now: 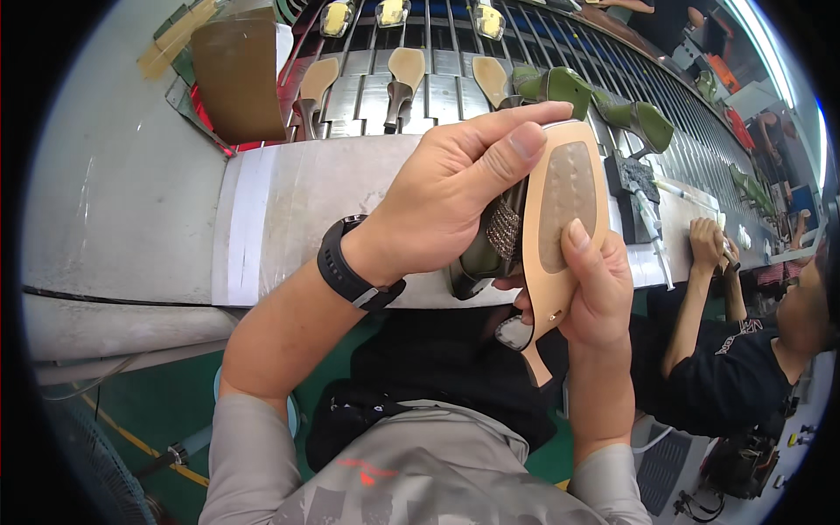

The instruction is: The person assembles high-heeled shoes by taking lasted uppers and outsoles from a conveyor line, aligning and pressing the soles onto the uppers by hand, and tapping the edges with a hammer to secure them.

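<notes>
We see both hands raised above the edge of the counter [289,219], holding one high-heeled shoe [560,210] between them with its tan sole turned up toward the camera. The left hand [455,192], which wears a black wristwatch [350,267], is closed over the olive-green upper, with the thumb [512,149] pressed flat on the toe end of the sole; its grip is shut on the shoe. The right hand [599,289] grips the shoe from below at the waist of the sole, thumb lying on the sole's edge, and the slim heel [535,359] points down past its palm. A studded strap [503,229] shows between the two hands. Behind the counter runs a slatted conveyor [437,79] carrying further tan soles [404,70] and green heeled shoes [643,122]. At the right, another person's hand [704,245] rests at the counter's far end.
</notes>
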Demonstrator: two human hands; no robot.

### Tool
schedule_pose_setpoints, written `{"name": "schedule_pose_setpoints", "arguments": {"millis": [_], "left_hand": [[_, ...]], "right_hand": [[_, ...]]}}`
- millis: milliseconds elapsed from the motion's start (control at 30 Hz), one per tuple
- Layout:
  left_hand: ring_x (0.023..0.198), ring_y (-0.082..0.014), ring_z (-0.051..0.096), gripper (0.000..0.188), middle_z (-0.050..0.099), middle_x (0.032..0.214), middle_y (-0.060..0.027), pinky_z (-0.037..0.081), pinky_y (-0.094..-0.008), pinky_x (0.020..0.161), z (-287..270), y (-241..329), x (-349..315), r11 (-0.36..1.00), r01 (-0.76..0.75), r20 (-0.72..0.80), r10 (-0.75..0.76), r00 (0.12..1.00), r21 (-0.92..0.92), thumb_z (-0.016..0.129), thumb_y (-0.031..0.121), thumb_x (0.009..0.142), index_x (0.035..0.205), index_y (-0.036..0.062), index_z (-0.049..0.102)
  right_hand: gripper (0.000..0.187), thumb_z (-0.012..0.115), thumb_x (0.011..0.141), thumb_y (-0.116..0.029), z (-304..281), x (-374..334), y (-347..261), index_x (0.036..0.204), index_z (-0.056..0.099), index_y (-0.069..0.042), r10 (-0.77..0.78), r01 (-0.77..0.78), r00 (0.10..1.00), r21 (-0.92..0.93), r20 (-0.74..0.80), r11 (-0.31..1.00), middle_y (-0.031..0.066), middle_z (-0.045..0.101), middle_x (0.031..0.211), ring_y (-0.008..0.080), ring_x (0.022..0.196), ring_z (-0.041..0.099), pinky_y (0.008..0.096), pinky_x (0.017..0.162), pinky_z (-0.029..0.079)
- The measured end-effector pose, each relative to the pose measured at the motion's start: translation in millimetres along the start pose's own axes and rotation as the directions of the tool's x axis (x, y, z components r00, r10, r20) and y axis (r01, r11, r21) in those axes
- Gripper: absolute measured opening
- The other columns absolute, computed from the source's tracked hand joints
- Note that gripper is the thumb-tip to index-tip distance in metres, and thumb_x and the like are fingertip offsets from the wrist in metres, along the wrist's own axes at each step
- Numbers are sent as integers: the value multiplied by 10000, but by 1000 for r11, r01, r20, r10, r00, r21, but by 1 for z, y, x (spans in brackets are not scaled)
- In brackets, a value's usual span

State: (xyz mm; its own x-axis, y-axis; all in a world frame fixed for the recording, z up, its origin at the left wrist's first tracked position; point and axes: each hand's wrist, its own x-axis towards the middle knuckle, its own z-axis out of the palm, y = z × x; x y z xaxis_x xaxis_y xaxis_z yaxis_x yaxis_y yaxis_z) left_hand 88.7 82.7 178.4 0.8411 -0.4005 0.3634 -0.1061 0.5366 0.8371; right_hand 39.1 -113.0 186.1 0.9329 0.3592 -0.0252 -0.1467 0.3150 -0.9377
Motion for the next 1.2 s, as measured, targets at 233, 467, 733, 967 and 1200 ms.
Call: {"name": "schedule_pose_setpoints", "arguments": {"millis": [233, 467, 733, 967, 1200], "left_hand": [[1377, -187, 551, 674, 552, 1526, -126, 418, -339, 1176, -4, -3, -11, 986, -126, 131, 112, 985, 106, 643, 208, 1066, 1626, -30, 352], [1356, -228, 571, 569, 573, 1473, -172, 451, -385, 1162, 6, 20, -47, 997, -59, -25, 60, 998, 45, 628, 87, 1024, 1534, -77, 436], [1238, -376, 689, 360, 598, 1382, -412, 556, -481, 1061, 21, 38, -105, 949, -154, -189, 210, 959, 277, 540, 172, 1067, 1376, -10, 575], [1215, -265, 700, 195, 694, 1298, -315, 569, -374, 1029, 20, 50, -117, 968, -152, -304, 209, 930, 201, 654, -29, 1016, 1203, -24, 598], [1040, -311, 746, 264, 719, 1098, -292, 613, -450, 967, 26, 66, -118, 886, -28, -401, 237, 885, 462, 691, 97, 1008, 1168, 20, 496]], "right_hand": [[379, 536, 1118, -255, 0, -2, 0, 1183, 667, 95, -19, 18, 999, -22, -27, 1000, 170, 762, 890, 212, 657, 755, 298, 555, 634], [341, 634, 1076, -254, 13, -21, 27, 1091, 681, 84, -332, 316, 942, -200, -52, 927, 85, 740, 842, 80, 650, 632, 257, 543, 495], [198, 753, 978, -126, 42, -52, 38, 877, 668, 21, -521, 472, 846, -612, 111, 635, 78, 658, 658, 144, 498, 585, 280, 478, 453], [152, 798, 922, -89, 62, -43, 39, 884, 683, 2, -541, 527, 817, -637, 199, 562, 100, 641, 665, 227, 493, 586, 335, 468, 465], [140, 810, 899, -77, 77, -39, 32, 849, 693, -19, -452, 502, 857, -602, 248, 621, 80, 589, 628, 249, 482, 559, 359, 457, 444]]}}
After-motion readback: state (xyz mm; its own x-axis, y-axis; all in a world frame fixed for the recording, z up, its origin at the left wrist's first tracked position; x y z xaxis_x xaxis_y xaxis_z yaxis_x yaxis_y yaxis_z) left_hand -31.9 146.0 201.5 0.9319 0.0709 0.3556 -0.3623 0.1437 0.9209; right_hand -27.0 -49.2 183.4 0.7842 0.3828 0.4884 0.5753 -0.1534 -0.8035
